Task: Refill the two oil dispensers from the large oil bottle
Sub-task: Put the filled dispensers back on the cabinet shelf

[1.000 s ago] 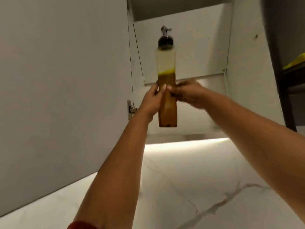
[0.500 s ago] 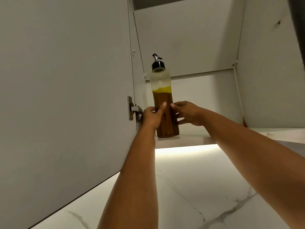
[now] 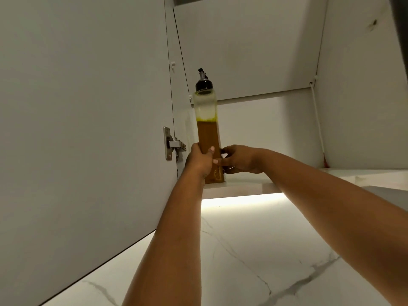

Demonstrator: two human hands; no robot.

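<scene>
Fingers (image 3: 210, 151) grip oil dispenser (image 3: 206, 129) | amber oil, black spout

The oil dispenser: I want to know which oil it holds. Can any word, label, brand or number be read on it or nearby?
No readable text anywhere.
Oil dispenser: a faint mark near its base, between the left hand and right hand, too blurred to read.

Oil dispenser (image 3: 207, 138) upright on cabinet shelf (image 3: 240, 186), open door (image 3: 84, 120) left.
</scene>
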